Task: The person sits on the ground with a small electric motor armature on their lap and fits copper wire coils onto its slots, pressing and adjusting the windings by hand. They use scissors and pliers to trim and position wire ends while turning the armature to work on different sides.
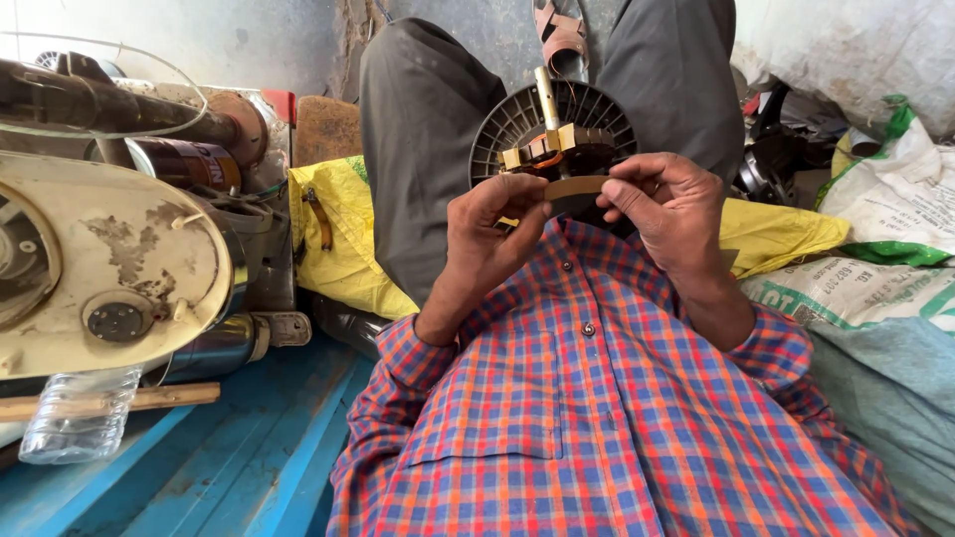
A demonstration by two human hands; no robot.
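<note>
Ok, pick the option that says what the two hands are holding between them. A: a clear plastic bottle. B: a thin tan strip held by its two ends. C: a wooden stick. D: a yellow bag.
B: the left hand and the right hand each pinch one end of the thin tan strip, in front of the round dark motor part.

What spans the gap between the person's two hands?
A thin tan strip, pinched by left hand and right hand, seen in the head view.
</note>
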